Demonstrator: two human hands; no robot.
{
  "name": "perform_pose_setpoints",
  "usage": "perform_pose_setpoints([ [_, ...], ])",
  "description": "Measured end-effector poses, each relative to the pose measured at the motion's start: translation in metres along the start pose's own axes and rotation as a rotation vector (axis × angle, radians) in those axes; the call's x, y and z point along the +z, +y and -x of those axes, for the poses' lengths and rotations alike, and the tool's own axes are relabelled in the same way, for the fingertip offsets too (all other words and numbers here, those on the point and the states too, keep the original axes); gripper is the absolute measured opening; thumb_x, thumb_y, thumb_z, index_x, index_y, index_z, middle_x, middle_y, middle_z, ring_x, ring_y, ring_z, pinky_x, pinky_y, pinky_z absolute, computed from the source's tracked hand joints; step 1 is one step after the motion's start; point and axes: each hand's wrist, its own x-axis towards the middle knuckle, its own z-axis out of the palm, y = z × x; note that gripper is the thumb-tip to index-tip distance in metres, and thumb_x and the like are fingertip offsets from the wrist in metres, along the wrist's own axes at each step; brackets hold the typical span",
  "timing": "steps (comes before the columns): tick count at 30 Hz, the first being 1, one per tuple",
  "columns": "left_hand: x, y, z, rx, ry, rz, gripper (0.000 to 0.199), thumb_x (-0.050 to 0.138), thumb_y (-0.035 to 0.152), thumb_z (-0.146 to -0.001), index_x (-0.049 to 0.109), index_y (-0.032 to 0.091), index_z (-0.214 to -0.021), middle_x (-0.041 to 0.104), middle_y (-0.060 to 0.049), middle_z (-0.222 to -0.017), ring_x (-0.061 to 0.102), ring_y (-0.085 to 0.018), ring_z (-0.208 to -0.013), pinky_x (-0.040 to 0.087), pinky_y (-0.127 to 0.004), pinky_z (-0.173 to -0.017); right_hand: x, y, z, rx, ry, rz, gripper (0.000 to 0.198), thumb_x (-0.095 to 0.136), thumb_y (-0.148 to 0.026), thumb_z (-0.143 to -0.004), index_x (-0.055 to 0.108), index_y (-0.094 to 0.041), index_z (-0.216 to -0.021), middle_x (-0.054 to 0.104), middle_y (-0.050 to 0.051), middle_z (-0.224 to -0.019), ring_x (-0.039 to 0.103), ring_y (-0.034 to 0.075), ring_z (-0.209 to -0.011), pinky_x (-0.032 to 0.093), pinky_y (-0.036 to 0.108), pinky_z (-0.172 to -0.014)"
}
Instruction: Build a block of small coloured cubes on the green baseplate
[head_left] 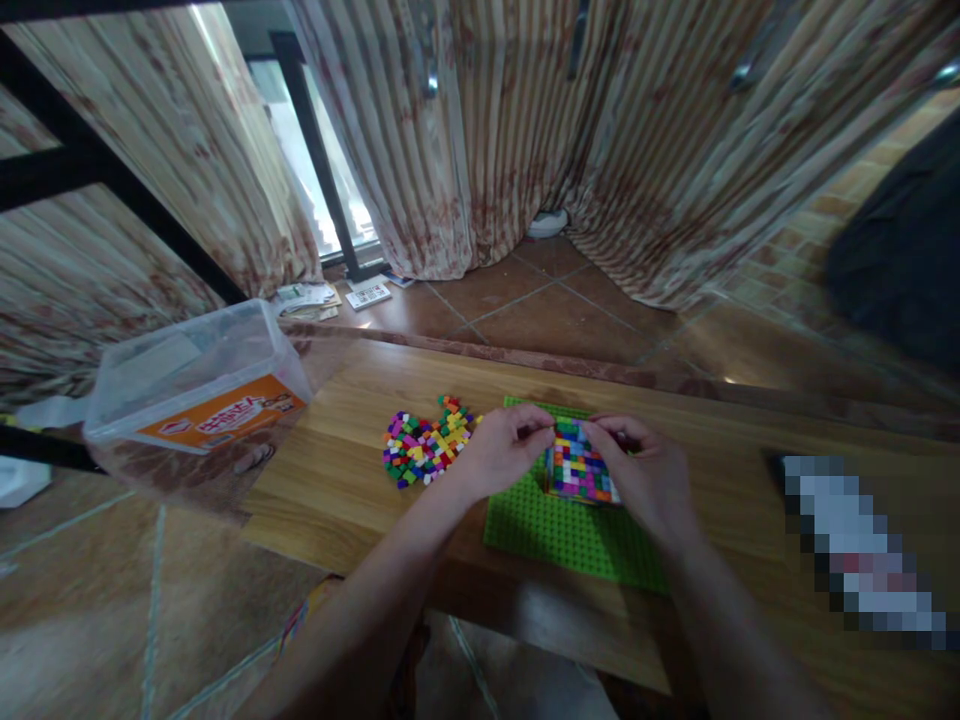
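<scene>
Left hand (499, 452) with thumb and fingertips drawn together at the far left corner of the multicoloured brick block (574, 468); too small to tell of any loose piece pinched there. Right hand (651, 478) half curled over the right side of the same block, with thumb along the top and other fingers partly hidden behind; impossible to tell how firm a hold. Set on the green baseplate (555, 545), between both hands and toward the far half. Low, straight along the near edge, topped with small squares of white, yellow, red, blue, green, purple and orange in no clear order. More green and blue at the far edge, more purple and orange at the near one.

Just left of the plate, a heap of loose bricks (424, 450) on the wooden table (337, 385), partly hidden by the left hand. Farther left, a clear plastic box (176, 350) with an orange label (225, 415). On the right, a pixelated object (862, 545), beyond naming. Past the table, striped curtains (502, 150) and tiled floor (525, 295).
</scene>
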Motion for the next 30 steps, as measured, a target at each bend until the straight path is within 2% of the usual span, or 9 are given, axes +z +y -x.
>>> perform_pose_setpoints([
  [3,0.001,-0.0008,0.0001,-0.013,0.004,0.023,0.009,0.057,0.018,-0.085,0.064,0.015,-0.087,0.059,0.002,-0.069,0.052,-0.01,-0.062,0.04,-0.02,-0.059,0.0003,-0.0017,-0.0026,0.139,-0.017,-0.111,0.029,0.072,-0.048,-0.072,0.071,-0.019,-0.075,0.07,0.002,-0.074,0.061,0.016,-0.066,0.047,0.028,-0.062],
  [6,0.002,-0.0027,-0.0004,-0.019,0.004,0.03,0.009,0.057,0.018,-0.084,0.064,0.015,-0.089,0.06,0.002,-0.069,0.053,-0.01,-0.062,0.04,-0.02,-0.058,0.0006,-0.0034,-0.0053,0.213,-0.023,-0.166,0.032,0.076,-0.049,-0.065,0.071,-0.018,-0.073,0.068,0.002,-0.066,0.058,0.015,-0.06,0.045,0.026,-0.056],
  [20,0.0046,-0.0063,0.0005,-0.03,0.016,0.026,0.01,0.058,0.021,-0.083,0.063,0.016,-0.09,0.06,0.002,-0.071,0.054,-0.011,-0.064,0.041,-0.021,-0.06,-0.0024,-0.0022,-0.0073,0.17,-0.097,-0.15,0.038,0.075,-0.054,-0.066,0.069,-0.017,-0.071,0.064,0.001,-0.059,0.056,0.013,-0.053,0.044,0.025,-0.05],
  [24,0.0046,-0.0048,0.0008,-0.03,0.023,0.053,0.009,0.058,0.019,-0.083,0.063,0.015,-0.09,0.059,0.003,-0.069,0.052,-0.01,-0.062,0.04,-0.02,-0.059,-0.0021,0.0013,-0.0086,0.208,-0.101,-0.152,0.04,0.076,-0.056,-0.064,0.068,-0.018,-0.071,0.063,0.0,-0.058,0.053,0.012,-0.052,0.041,0.024,-0.049],
  [30,0.0047,-0.0043,0.0006,-0.038,0.02,0.033,0.01,0.058,0.019,-0.083,0.063,0.015,-0.091,0.058,0.003,-0.067,0.051,-0.01,-0.06,0.04,-0.021,-0.058,0.0005,-0.0017,-0.0064,0.262,-0.046,-0.252,0.036,0.071,-0.054,-0.069,0.068,-0.018,-0.068,0.062,-0.001,-0.06,0.055,0.013,-0.056,0.043,0.025,-0.054],
])
